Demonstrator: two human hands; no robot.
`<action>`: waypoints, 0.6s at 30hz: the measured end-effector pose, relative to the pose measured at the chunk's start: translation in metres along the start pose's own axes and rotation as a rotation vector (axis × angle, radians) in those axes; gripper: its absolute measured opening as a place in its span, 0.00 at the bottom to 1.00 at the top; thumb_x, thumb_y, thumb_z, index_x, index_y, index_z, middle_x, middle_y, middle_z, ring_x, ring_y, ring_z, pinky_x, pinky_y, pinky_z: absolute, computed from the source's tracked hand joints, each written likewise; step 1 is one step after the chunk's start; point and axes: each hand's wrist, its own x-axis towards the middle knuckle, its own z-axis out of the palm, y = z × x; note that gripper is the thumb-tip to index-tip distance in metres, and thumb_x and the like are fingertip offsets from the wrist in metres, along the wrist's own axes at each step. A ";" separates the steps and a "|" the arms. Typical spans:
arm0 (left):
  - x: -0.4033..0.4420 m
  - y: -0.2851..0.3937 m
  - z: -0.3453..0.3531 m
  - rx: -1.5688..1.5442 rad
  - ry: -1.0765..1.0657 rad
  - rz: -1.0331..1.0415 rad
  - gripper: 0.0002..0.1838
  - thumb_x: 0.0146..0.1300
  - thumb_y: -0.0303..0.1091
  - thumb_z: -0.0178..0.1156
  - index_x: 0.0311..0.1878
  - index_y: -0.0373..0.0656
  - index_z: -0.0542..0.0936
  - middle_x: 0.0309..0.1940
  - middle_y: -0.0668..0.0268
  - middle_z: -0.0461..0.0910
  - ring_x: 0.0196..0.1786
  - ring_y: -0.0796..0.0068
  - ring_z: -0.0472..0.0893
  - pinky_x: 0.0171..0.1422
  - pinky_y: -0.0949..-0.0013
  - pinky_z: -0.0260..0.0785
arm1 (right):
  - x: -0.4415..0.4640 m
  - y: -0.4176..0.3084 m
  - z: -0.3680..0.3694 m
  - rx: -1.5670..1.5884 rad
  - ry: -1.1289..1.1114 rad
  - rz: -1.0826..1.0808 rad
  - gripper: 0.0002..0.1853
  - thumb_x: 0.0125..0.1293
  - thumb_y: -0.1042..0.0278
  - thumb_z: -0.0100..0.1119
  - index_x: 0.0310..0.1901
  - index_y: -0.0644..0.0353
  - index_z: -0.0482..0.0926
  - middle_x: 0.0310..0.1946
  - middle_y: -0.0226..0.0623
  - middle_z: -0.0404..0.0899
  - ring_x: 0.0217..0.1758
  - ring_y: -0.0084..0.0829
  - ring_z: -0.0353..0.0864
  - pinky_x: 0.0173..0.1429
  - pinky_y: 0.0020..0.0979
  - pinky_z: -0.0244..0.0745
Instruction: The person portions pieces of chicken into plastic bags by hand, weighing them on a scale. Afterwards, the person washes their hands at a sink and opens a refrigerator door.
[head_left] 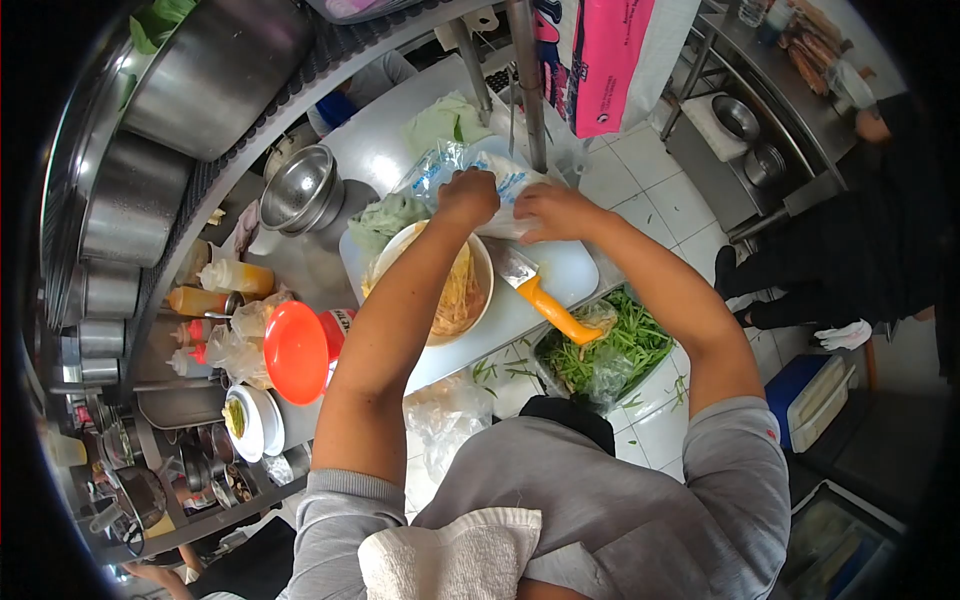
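Left hand (470,198): fingers curled in together at the plastic bag (510,180) — can't tell if they're actually clamped on it, the back of the hand hides the tips.
Right hand (555,210): fingers bent and a bit apart, touching the bag's other side. Can't tell about a pinch here either.
Plastic bag: see-through with blue print, lying at the far end of the white cutting board (575,272), right between the hands.
Bowl (484,262): pale rim, yellowish shredded stuff inside, sitting on the board, partly behind the left forearm.
Knife (560,312): orange handle, wide blade, beside the bowl, handle sticking out over the greens.
Greens (640,343): chopped, in a tub near the board, some crumpled clear plastic on top.
Green cloth (385,222): bunched up just beside the bowl.
Colander (298,190): metal, on the steel counter (375,160) — well left of the hands.
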 end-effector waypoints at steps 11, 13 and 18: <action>0.002 -0.002 0.007 0.058 0.105 0.023 0.16 0.57 0.39 0.52 0.47 0.47 0.79 0.52 0.60 0.74 0.57 0.58 0.72 0.57 0.57 0.68 | 0.002 0.023 0.003 0.129 0.016 0.178 0.08 0.59 0.67 0.57 0.36 0.63 0.79 0.34 0.42 0.79 0.40 0.41 0.79 0.45 0.35 0.72; 0.002 -0.002 0.007 0.054 0.099 0.019 0.16 0.57 0.39 0.52 0.47 0.47 0.78 0.52 0.60 0.74 0.57 0.58 0.72 0.57 0.56 0.68 | 0.003 0.023 -0.001 0.120 0.006 0.167 0.08 0.58 0.68 0.57 0.36 0.63 0.79 0.34 0.42 0.79 0.39 0.39 0.79 0.44 0.34 0.72; -0.006 0.003 0.003 0.057 0.108 0.029 0.16 0.56 0.39 0.53 0.47 0.47 0.78 0.51 0.60 0.74 0.56 0.58 0.72 0.57 0.56 0.68 | 0.006 0.012 -0.009 0.127 -0.025 0.212 0.07 0.57 0.69 0.57 0.35 0.63 0.78 0.32 0.41 0.80 0.35 0.33 0.79 0.42 0.31 0.72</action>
